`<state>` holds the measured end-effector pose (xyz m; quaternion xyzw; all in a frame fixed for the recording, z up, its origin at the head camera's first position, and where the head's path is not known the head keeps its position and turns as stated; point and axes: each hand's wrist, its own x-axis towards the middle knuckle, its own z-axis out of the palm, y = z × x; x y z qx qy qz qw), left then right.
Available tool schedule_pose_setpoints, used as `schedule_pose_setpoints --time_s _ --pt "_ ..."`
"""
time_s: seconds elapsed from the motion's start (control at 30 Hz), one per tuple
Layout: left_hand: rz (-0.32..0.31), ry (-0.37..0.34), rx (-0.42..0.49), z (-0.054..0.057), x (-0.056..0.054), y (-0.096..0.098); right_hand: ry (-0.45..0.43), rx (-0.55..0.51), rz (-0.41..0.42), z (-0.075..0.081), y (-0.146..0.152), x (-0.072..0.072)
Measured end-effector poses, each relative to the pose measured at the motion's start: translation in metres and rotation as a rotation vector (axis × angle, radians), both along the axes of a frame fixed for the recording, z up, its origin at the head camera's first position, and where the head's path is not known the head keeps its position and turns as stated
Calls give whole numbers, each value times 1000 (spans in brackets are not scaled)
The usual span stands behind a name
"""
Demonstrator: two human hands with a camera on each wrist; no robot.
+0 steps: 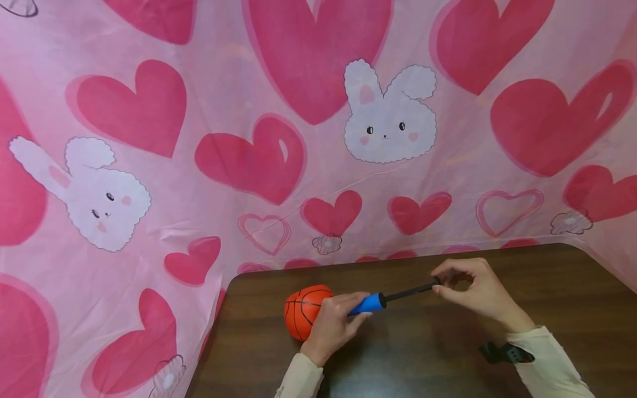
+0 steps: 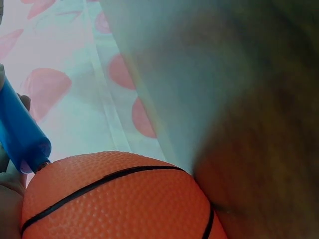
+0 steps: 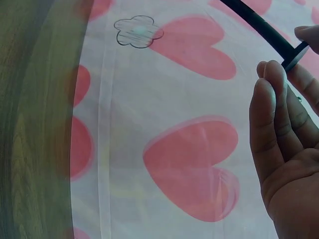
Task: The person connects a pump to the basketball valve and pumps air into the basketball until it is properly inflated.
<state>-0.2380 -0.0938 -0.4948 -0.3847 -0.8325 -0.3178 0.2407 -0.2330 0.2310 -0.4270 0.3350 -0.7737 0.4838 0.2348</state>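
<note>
A small orange basketball (image 1: 301, 312) with black lines sits at the left of the table, partly behind my left hand (image 1: 333, 326). That hand grips the blue barrel of a hand pump (image 1: 370, 303). In the left wrist view the lower end of the blue barrel (image 2: 22, 132) meets the surface of the basketball (image 2: 114, 199). The pump's black rod (image 1: 410, 291) is drawn out to the right. My right hand (image 1: 480, 293) pinches the black handle (image 3: 295, 56) at the rod's end between thumb and fingers, as the right wrist view shows.
The dark wooden table (image 1: 423, 354) runs up to a pink curtain (image 1: 318, 166) printed with hearts and rabbits along its back and left sides. A black strap (image 1: 505, 352) is around the right wrist.
</note>
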Motion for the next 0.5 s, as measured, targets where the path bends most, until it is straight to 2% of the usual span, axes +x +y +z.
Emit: schedule_pose_setpoints --time_s 0.2,0.5 --pt "6 45 0 1 -1 0 -5 6 -9 1 0 -1" --pt "20 38 22 2 0 -2 -1 -17 5 -2 -4 -1"
